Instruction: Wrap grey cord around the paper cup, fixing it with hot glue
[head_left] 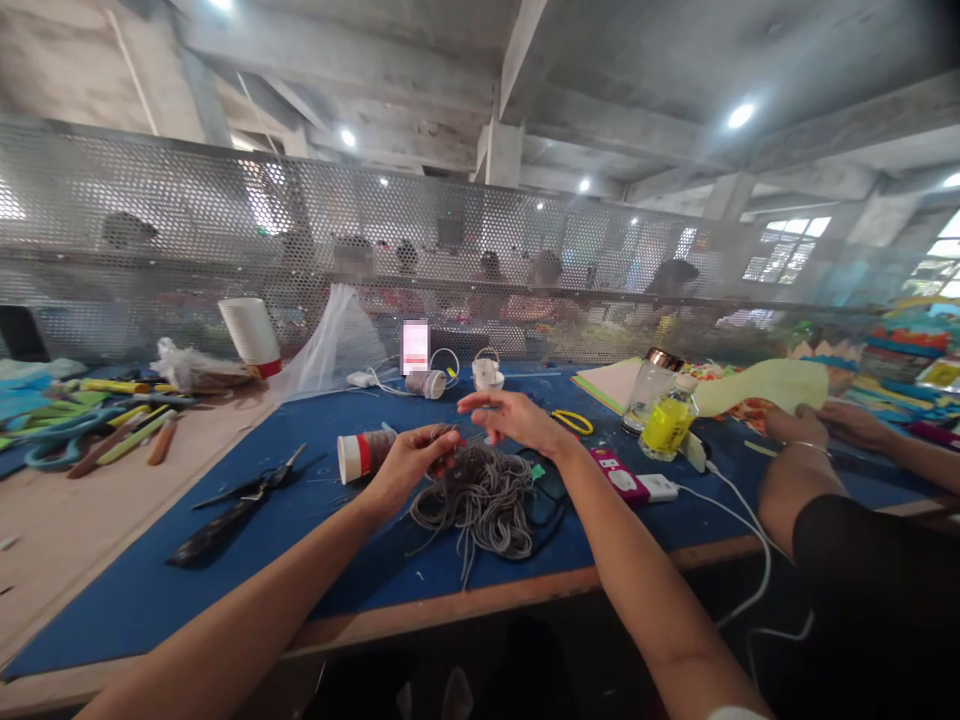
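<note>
A loose heap of grey cord (487,505) lies on the blue mat in front of me. My left hand (412,462) is at its upper left, thumb and fingers pinched together on a thin strand of the cord. Above the heap, my right hand (517,418) has its fingers stretched out to the left and apart, with nothing visible in them. Just behind the left hand, a paper cup (351,459) with a red band lies on its side, with grey cord wound around it. Black-handled scissors (247,492) rest open on the mat to the left.
Pliers and other tools (112,425) crowd the left side. Stacked paper cups (250,330), a lit phone (415,347) and a perforated metal screen (300,230) stand behind. A yellow bottle (667,420), a power bank (619,478) and a co-worker's hands (799,428) holding yellow paper are at right.
</note>
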